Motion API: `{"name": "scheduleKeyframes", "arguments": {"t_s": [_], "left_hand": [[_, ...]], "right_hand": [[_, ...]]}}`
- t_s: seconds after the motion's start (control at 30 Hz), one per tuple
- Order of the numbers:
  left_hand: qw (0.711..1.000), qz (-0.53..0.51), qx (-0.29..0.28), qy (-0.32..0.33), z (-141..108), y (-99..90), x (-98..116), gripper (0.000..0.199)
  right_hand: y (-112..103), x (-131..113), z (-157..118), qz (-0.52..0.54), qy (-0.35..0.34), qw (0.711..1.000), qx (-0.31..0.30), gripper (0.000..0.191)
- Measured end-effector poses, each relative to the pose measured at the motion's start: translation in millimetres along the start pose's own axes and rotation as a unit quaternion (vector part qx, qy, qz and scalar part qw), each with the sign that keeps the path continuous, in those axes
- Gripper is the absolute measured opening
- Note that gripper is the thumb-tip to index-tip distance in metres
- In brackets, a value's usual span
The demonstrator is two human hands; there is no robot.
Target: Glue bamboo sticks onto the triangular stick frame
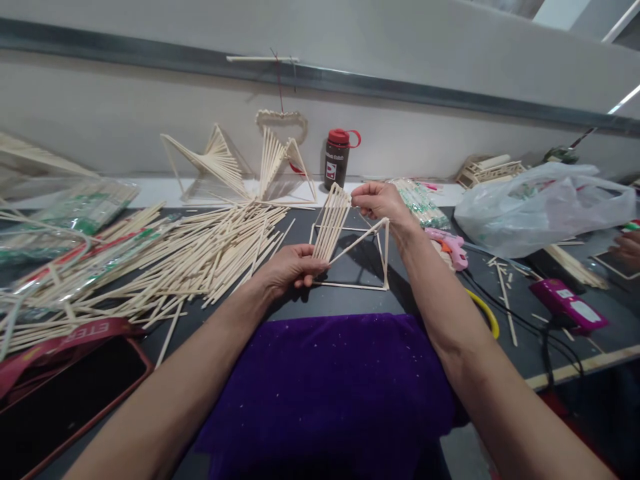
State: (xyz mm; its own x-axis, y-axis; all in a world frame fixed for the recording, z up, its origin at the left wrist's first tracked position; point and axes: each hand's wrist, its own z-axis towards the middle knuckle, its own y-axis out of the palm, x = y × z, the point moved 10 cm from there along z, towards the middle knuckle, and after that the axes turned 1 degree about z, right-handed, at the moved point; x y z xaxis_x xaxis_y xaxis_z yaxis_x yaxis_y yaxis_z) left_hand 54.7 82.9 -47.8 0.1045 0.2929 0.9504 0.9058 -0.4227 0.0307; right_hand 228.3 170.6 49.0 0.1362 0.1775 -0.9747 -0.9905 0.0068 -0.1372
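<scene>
A frame of thin wooden sticks [350, 285] stands on the dark table in front of me, with a slanted row of sticks [332, 223] rising on its left side. My left hand [295, 267] pinches the lower end of that row between thumb and fingers. Near the row's upper end, my right hand [376, 199] has its fingertips pressed together on the top of a stick; the exact contact is small and partly hidden. A large heap of loose sticks [215, 257] spreads to the left of the frame. Purple cloth [330, 393] lies before me.
Behind stand a dark bottle with a red lid [337, 160] and twisted stick models [215, 163]. To the right are a pink glue gun [447, 248], a plastic bag [540, 207], a magenta device [569, 305] with cables, and another person's hand [627, 250]. A phone [75, 400] lies front left.
</scene>
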Motion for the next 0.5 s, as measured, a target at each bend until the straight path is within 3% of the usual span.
{"name": "scheduleKeyframes", "arguments": {"t_s": [0.17, 0.5], "left_hand": [[1.0, 0.008, 0.005, -0.005, -2.8, 0.8, 1.2, 0.013], [1.0, 0.014, 0.004, 0.002, -3.6, 0.9, 2.0, 0.014]], "right_hand": [[0.8, -0.2, -0.7, 0.018, -0.002, 1.0, 0.015, 0.009], [2.6, 0.5, 1.7, 0.031, -0.018, 0.999, -0.012, 0.016]]}}
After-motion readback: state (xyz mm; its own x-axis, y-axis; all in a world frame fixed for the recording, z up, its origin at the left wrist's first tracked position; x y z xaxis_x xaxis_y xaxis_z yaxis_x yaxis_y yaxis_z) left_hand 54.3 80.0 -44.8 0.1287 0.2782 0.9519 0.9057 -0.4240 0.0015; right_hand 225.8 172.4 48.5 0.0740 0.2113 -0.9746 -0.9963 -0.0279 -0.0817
